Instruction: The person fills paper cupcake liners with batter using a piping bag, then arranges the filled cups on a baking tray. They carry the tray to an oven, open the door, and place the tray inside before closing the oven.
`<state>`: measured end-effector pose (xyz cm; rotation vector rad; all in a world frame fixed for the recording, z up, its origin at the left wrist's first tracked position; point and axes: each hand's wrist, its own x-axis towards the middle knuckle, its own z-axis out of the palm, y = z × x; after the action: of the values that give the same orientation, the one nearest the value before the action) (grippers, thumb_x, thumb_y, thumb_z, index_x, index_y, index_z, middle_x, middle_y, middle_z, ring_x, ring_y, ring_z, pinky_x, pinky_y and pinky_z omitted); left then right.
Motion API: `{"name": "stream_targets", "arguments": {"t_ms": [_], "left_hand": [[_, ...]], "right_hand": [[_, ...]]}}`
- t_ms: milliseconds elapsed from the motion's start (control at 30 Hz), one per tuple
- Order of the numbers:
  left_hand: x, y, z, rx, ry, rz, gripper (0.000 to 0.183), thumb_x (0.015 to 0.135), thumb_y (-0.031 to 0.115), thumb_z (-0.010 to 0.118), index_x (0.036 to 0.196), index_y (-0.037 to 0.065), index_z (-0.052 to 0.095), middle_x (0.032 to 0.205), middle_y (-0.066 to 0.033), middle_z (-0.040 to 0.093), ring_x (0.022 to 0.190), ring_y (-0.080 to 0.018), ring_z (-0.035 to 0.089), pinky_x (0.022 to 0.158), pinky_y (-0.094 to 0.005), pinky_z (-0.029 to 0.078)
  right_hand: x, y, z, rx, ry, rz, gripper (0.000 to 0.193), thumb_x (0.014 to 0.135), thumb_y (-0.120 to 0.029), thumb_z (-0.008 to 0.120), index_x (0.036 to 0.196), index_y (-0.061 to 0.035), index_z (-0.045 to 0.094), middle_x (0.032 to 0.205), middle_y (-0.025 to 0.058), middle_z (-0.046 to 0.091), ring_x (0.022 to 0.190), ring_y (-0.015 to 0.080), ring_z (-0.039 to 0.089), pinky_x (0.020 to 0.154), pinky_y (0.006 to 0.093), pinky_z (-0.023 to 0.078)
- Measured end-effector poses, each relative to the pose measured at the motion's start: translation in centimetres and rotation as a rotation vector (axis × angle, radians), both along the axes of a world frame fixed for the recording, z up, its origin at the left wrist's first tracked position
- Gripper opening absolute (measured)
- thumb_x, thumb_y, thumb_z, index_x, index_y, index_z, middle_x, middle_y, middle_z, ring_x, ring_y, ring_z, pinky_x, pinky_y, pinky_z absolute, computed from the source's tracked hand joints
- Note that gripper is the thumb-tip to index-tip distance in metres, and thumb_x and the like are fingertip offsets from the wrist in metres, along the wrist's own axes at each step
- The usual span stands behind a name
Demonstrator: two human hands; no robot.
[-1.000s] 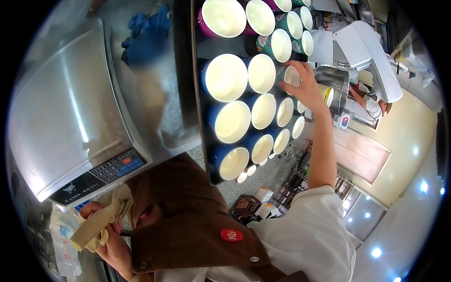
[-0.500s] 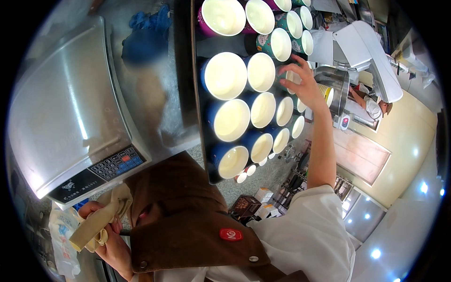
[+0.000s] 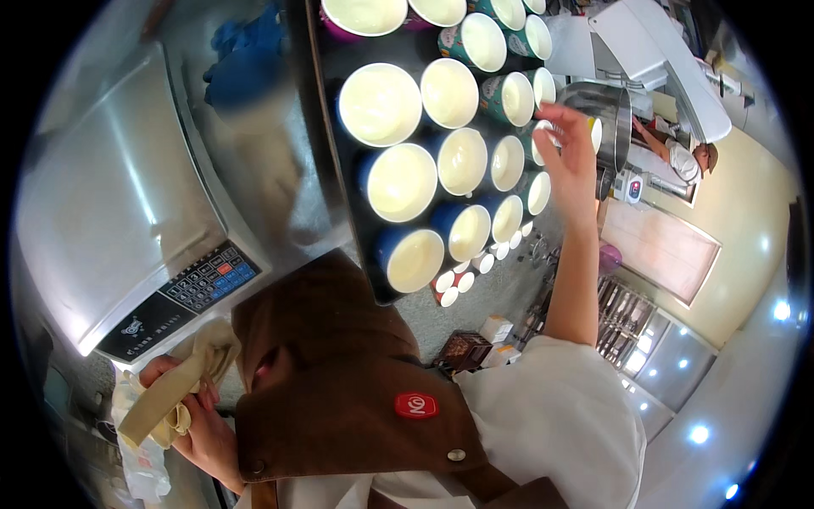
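In my left hand (image 3: 199, 416), at the lower left, is a folded beige cloth (image 3: 161, 403), its flat end sticking out past my fingers. My right hand (image 3: 570, 148) reaches to the right side of a dark tray (image 3: 326, 144). Its thumb and fingers are curved and apart, over a small white-rimmed paper cup (image 3: 538, 151); whether they touch it is partly hidden. Rows of paper cups holding pale cream-coloured filling stand on the tray, including a large blue cup (image 3: 380, 106), a teal patterned cup (image 3: 515, 100) and a magenta cup (image 3: 365, 13).
A steel-topped scale (image 3: 127, 204) with a keypad stands at the left, near a blue glove-like bundle (image 3: 242, 64). Smaller cups (image 3: 448, 288) are below the tray, with a brown crate (image 3: 465, 349) beyond. A large mixer (image 3: 653, 68) and another person (image 3: 681, 161) are at the right.
My right hand has moved from one cup to the neighbouring one along the tray's right side. The view has shifted slightly; my left hand still holds the cloth.
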<state>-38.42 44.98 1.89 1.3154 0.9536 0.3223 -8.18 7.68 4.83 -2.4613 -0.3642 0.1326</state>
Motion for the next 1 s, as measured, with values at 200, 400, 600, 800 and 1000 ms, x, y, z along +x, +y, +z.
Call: {"name": "stream_targets", "arguments": {"t_ms": [200, 400, 600, 800, 1000], "left_hand": [[0.9, -0.4, 1.2, 0.007, -0.068, -0.038, 0.018, 0.096, 0.012, 0.052, 0.106, -0.002, 0.052, 0.097, -0.0058, 0.048, 0.064, -0.0072, 0.039, 0.057, -0.023, 0.031], [0.9, -1.0, 2.6, 0.085, -0.02, -0.067, 0.018, 0.096, 0.013, 0.053, 0.106, -0.002, 0.052, 0.094, -0.0048, 0.048, 0.063, -0.0073, 0.039, 0.056, -0.0231, 0.03], [2.5, -2.7, 4.7, 0.115, -0.048, -0.098, 0.01, 0.098, 0.008, 0.05, 0.103, 0.0, 0.052, 0.083, -0.0023, 0.045, 0.062, -0.007, 0.039, 0.056, -0.0224, 0.028], [3.2, -4.6, 6.1, 0.125, -0.024, -0.042, 0.012, 0.095, 0.002, 0.046, 0.106, -0.001, 0.051, 0.085, -0.003, 0.046, 0.063, -0.0073, 0.037, 0.058, -0.0224, 0.029], [2.0, -4.6, 6.1, 0.04, -0.02, -0.094, 0.025, 0.096, 0.005, 0.047, 0.12, 0.002, 0.05, 0.119, -0.0045, 0.048, 0.096, -0.0132, 0.049, 0.07, -0.0235, 0.038]], "right_hand": [[-8.9, -1.0, 0.0, 0.178, 0.218, -0.157, 0.019, 0.095, 0.0, 0.056, 0.113, -0.001, 0.052, 0.109, 0.009, 0.064, 0.101, 0.0154, 0.062, 0.088, 0.0286, 0.047], [-11.5, -1.0, -0.9, -0.127, 0.132, -0.094, 0.029, 0.09, 0.005, 0.051, 0.118, 0.0006, 0.046, 0.108, 0.0133, 0.065, 0.1, 0.0267, 0.062, 0.085, 0.0338, 0.047], [-12.2, -1.7, -0.9, 0.149, 0.333, -0.155, 0.036, 0.087, 0.011, 0.043, 0.121, 0.0004, 0.045, 0.114, 0.0143, 0.063, 0.096, 0.024, 0.061, 0.083, 0.0326, 0.048], [-14.2, -2.8, -0.7, 0.076, 0.198, -0.221, 0.039, 0.084, 0.015, 0.044, 0.12, 0.002, 0.044, 0.11, 0.0172, 0.063, 0.089, 0.0256, 0.065, 0.077, 0.0341, 0.053], [-16.7, -2.9, -0.9, 0.113, 0.246, -0.264, 0.035, 0.086, 0.012, 0.045, 0.12, 0.0036, 0.044, 0.109, 0.0186, 0.063, 0.096, 0.0279, 0.067, 0.082, 0.0369, 0.053]]}}
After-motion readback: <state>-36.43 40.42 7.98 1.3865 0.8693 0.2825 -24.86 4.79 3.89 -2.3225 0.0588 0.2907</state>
